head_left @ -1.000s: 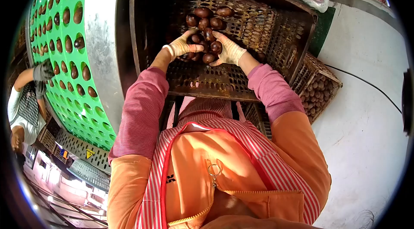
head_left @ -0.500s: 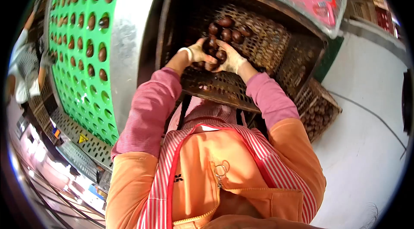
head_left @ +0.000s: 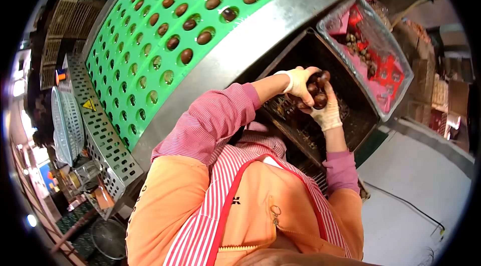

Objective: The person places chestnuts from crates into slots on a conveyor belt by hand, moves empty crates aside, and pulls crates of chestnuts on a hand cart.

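Note:
My left hand [head_left: 299, 84], in a pale glove, is closed round a cluster of glossy dark brown egg-shaped pieces [head_left: 319, 99]. From the lower right, my right hand [head_left: 328, 114], gloved too, cups the same cluster, its fingers curled up against it. Both hands are together above a dark perforated crate [head_left: 358, 138], whose floor is partly hidden by them. To the left, a green conveyor panel [head_left: 145, 48] with rows of oval pockets carries similar brown pieces in many of its upper pockets; several lower pockets have none.
A wide metal edge [head_left: 235, 68] lies between the green panel and the crate. At the upper right is a plastic-lined bin [head_left: 388, 70] with red and pink packaging and small pieces. A blue basket [head_left: 67, 120] stands far left; a cable [head_left: 406, 198] crosses the pale floor.
My view has turned towards the green panel. Both hands have risen from the crate's floor with the brown pieces gathered between them.

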